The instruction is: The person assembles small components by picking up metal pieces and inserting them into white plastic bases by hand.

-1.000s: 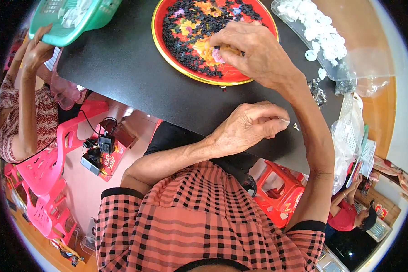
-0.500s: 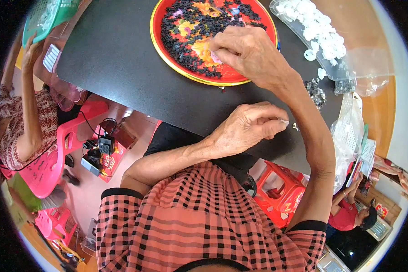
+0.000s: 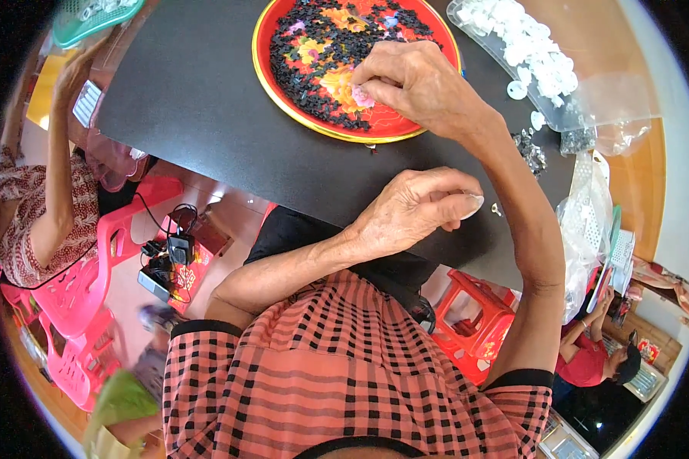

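Red tray (image 3: 262, 76) at twelve o'clock, small parts, little slack

From my remote seat I see black bits (image 3: 295, 88) strewn thickly across the tray. The right hand (image 3: 425, 80), at one o'clock, hangs over them with thumb and forefinger brought close; I cannot tell whether a bit sits between them. The left hand (image 3: 402, 210), well apart from it and just off centre toward three, has thumb and fingers closed on a pale piece (image 3: 477, 204).

Grip worries me first: only an edge of that piece shows past the thumb, so a loosened pinch could drop it. The black bits lie crowded, so a hasty pick could bring up two, or none. A white part (image 3: 497, 209) rests on the table (image 3: 184, 99) near the left fingertips, toward three; a careless nudge would send it rolling. The right forearm runs close to shiny bits (image 3: 530, 153) at two o'clock, and a wide swing could scatter them. Between one and two, white discs (image 3: 524, 46) heap in a clear tray (image 3: 608, 107), where a bump could spill them.
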Demonstrator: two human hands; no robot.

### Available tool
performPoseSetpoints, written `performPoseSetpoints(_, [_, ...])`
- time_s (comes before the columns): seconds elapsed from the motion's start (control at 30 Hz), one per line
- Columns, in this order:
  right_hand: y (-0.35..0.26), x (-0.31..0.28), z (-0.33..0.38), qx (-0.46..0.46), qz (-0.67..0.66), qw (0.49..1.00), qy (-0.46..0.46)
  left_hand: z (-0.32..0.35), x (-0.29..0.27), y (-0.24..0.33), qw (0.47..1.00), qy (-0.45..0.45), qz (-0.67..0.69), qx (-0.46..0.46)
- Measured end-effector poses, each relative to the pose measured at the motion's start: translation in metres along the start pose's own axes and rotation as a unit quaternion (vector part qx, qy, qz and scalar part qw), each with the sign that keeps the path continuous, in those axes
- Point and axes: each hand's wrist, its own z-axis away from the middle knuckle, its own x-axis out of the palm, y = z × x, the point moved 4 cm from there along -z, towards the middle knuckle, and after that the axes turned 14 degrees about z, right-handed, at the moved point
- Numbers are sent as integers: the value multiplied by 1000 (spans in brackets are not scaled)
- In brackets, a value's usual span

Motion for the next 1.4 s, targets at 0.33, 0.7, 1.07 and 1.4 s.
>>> performPoseSetpoints(0.33, [5,0,3,44,67,996,32,-3,-10,-3,969,-14,242,-37])
performPoseSetpoints(0.7, [-23,-51,106,249,-233,906,250,-9,-13,-1,967,13,251,33])
performPoseSetpoints(1.07, [-47,-39,133,248,-128,920,274,-17,-10,5,982,26,172,75])
performPoseSetpoints(1.4, [-45,-35,138,257,-169,905,294,-15,-10,5,989,28,100,102])
